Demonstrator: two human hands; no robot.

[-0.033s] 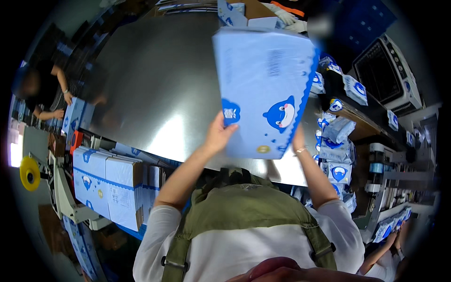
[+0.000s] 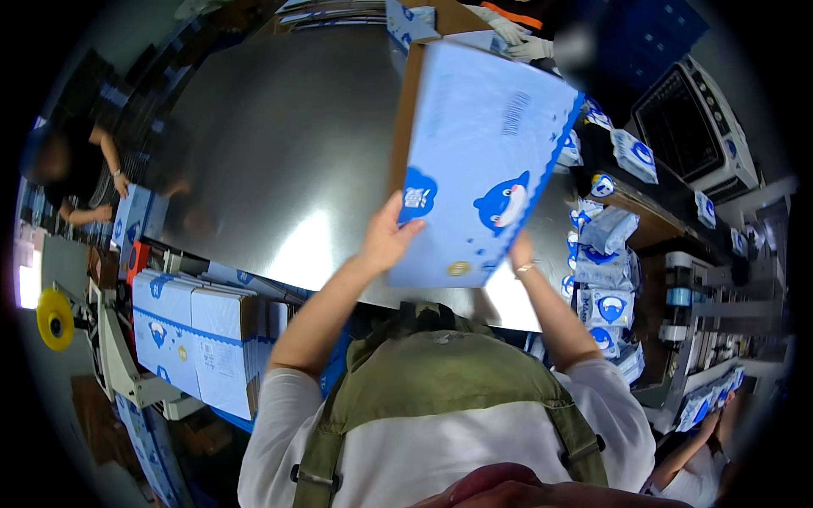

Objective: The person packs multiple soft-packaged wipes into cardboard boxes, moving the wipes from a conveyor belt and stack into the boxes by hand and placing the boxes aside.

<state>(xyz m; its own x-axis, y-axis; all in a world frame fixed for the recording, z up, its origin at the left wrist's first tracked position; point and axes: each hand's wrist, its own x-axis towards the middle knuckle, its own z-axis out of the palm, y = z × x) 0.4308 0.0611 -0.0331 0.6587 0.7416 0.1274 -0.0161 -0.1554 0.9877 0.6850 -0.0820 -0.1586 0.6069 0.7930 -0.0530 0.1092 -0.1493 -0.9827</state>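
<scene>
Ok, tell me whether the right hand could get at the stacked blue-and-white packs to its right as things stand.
Probably not right now: the right hand is gripping the lower edge of the big light-blue carton, as is the left hand. The stacked packs lie close beside it with nothing between, so it would need to let go first.

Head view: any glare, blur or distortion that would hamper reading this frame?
Head view: a bright glare patch sits on the shiny metal table near the left hand; fisheye bends the table's edges toward the dark rim; the light-blue cardboard box with a cartoon whale is sharp, while the people at the far left and top are blurred.
</scene>
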